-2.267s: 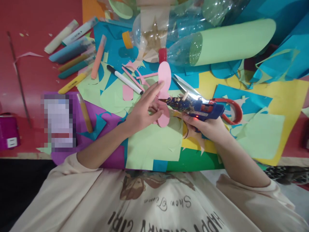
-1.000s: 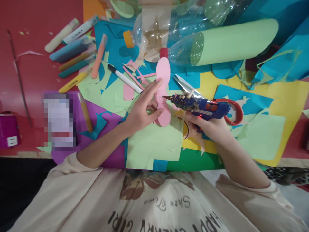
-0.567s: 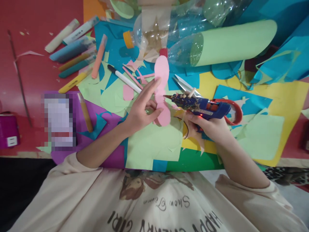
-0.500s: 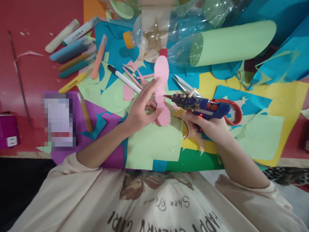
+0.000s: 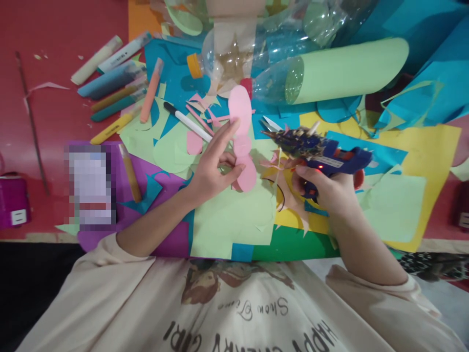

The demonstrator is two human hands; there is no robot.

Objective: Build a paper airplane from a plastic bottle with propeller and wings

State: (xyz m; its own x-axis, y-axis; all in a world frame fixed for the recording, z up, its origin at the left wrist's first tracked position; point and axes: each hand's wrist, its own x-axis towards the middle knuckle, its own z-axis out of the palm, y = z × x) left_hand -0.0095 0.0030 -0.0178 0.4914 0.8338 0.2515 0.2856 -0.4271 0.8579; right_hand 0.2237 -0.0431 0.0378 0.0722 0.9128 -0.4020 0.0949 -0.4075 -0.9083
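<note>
My left hand (image 5: 214, 165) pinches a pink paper cutout (image 5: 241, 137) of joined ovals, holding it upright above the green paper. Thumb and fingers close on its lower part; the index finger lies along its side. My right hand (image 5: 326, 191) is wrapped round the grip of a blue glue gun (image 5: 322, 150), a red light glowing on its body. The gun's nozzle points left and stands a short way right of the cutout, not touching it.
Coloured paper sheets and scraps cover the red table (image 5: 54, 112). Several markers (image 5: 113, 93) and a white pen (image 5: 186, 121) lie at the left. Clear plastic bottles (image 5: 278, 78) and a rolled green sheet (image 5: 348, 68) lie behind. Scissors (image 5: 273, 124) peek out under the gun. A purple box (image 5: 12, 203) sits far left.
The glue gun has pulled back to the right and lifted slightly, away from the pink cutout. My left hand keeps its hold on the cutout, shifted a little left.
</note>
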